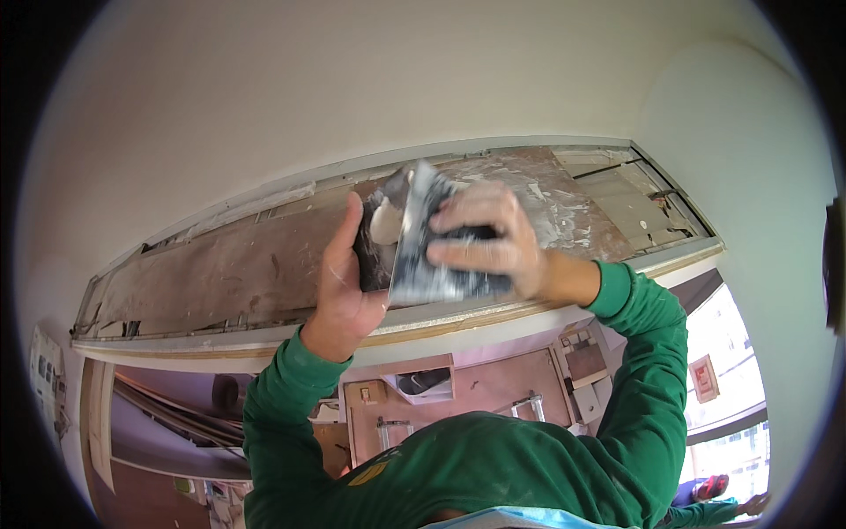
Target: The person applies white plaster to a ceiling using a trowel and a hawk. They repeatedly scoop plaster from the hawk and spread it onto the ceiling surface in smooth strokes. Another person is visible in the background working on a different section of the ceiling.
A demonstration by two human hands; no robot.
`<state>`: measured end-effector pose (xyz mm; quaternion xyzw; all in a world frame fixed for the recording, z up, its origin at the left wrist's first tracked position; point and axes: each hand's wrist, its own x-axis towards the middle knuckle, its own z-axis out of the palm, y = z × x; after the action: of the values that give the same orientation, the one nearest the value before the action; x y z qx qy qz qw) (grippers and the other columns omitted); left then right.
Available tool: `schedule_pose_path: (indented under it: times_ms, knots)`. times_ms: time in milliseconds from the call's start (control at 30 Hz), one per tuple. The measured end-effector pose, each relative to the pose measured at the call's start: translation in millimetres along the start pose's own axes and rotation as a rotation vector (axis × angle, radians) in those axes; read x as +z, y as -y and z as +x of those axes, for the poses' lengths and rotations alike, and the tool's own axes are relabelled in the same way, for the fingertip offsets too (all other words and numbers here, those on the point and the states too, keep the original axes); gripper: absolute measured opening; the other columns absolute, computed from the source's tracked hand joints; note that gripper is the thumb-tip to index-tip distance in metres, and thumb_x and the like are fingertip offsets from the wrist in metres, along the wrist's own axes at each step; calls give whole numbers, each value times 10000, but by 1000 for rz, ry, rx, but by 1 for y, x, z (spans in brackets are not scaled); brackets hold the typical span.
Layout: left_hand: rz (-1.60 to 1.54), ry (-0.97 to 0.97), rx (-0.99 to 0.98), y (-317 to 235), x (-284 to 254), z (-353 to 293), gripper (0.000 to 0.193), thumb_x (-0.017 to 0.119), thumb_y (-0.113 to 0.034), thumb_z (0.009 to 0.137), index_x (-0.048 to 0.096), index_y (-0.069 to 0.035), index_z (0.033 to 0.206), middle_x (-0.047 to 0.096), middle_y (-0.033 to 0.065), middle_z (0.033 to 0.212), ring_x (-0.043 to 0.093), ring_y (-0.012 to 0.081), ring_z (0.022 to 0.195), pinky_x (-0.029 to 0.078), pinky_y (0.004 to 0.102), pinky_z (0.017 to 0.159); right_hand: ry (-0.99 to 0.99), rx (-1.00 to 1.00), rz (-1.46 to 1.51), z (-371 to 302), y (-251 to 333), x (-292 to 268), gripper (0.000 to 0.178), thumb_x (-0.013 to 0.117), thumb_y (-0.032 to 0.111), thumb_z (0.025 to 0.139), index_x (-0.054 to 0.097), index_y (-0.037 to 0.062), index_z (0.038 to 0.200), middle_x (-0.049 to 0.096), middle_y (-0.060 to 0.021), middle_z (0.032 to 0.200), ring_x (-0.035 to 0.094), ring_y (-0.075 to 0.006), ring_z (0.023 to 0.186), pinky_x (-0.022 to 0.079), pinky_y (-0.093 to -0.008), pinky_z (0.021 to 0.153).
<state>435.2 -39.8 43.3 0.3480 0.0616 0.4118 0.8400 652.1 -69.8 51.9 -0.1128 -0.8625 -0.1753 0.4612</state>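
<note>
My left hand [339,295] grips a dark, flat putty board [372,264], thumb up along its near side, other fingers hidden behind it. A lump of white putty [385,222] sits on the board. Closed around a wide putty knife [412,251] is my right hand [493,238]; motion blurs both. The knife's smeared metal blade stands tilted close to the board, partly covering it; whether they touch I cannot tell. White putty marks the knife and my fingers. Both hands are above a brown wooden panel [238,273] streaked with white.
A pale framed rim [203,348] surrounds the panel, below a plain wall [370,88]. Far below lies a pinkish floor [507,379] with metal ladder parts [529,408] and a box-like shelf [427,379]. Bottom right, another person's hand [753,504] shows near a bright window.
</note>
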Motion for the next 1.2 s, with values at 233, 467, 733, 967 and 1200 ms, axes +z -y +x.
schedule_pose_path:
  times_ms: [233, 467, 733, 967, 1200]
  knots:
    - [156, -164, 441, -7, -19, -3, 520, 475, -468, 1024, 554, -35, 1300, 622, 70, 1246, 610, 224, 1132, 488, 380, 983, 12, 375, -413, -32, -55, -25, 399, 628, 203, 888, 596, 110, 1275, 589, -128, 1211, 564, -327, 1100, 430, -481, 983]
    - [1452, -202, 1723, -30, -89, 15, 312, 456, -144, 1015, 573, 77, 1202, 638, 225, 1104, 653, 370, 898, 528, 388, 785, -788, 1307, 1376, 25, 40, 8, 228, 542, 180, 995, 558, 13, 1149, 630, -108, 1141, 663, -181, 989, 577, -340, 846]
    - [1978, 402, 1509, -61, -56, 9, 419, 559, -216, 973, 509, 41, 1300, 610, 276, 1228, 675, 425, 1041, 607, 445, 800, -676, 1288, 1758, 48, 66, 8, 219, 504, 149, 1009, 558, -10, 1151, 663, -100, 1084, 682, -206, 972, 567, -359, 908]
    - [2324, 423, 1336, -109, -107, 44, 461, 626, -205, 903, 579, 37, 1292, 645, 183, 1245, 640, 339, 1136, 552, 410, 910, -965, 854, 1310, 85, 2, -50, 232, 509, 100, 989, 538, -16, 1188, 630, -108, 1159, 613, -227, 1112, 505, -378, 981]
    - [2048, 32, 1238, -105, -137, 48, 480, 543, -36, 845, 581, -5, 1323, 651, 192, 1227, 647, 373, 1094, 524, 418, 917, -1032, -171, -973, 127, -102, -141, 621, 656, -89, 705, 625, 179, 1264, 555, -80, 1211, 485, -276, 1140, 365, -400, 974]
